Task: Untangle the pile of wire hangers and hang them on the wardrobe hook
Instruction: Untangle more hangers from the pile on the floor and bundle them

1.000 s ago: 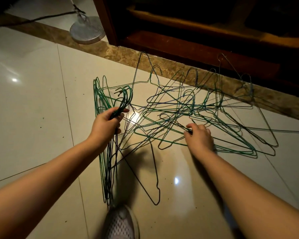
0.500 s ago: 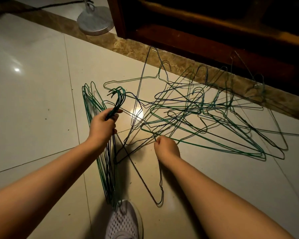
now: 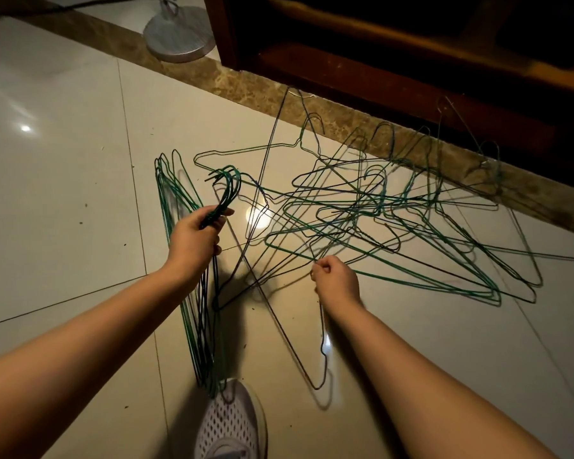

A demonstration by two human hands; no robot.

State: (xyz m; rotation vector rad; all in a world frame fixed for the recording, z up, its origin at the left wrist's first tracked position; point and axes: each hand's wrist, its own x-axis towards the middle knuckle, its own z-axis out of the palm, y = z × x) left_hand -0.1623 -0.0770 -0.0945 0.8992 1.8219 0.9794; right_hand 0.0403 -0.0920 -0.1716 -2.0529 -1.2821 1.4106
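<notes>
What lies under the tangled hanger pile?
Glossy tile with a light glare, plus the brown stone strip at its far edge. Wires hide almost nothing; which hanger lies lowest is unclear.

A tangled pile of hangers (image 3: pixel 395 220), thin green and dark wire, lay flat on the floor (image 3: pixel 63 210), overlapping and interlocked. A sorted bundle of hangers (image 3: pixel 204 342) stood aligned, hooks gathered in the left grip (image 3: pixel 193 240). One dark hanger (image 3: pixel 285 336) projected from the pile's near edge, pinched by the right grip (image 3: pixel 337 281).
</notes>
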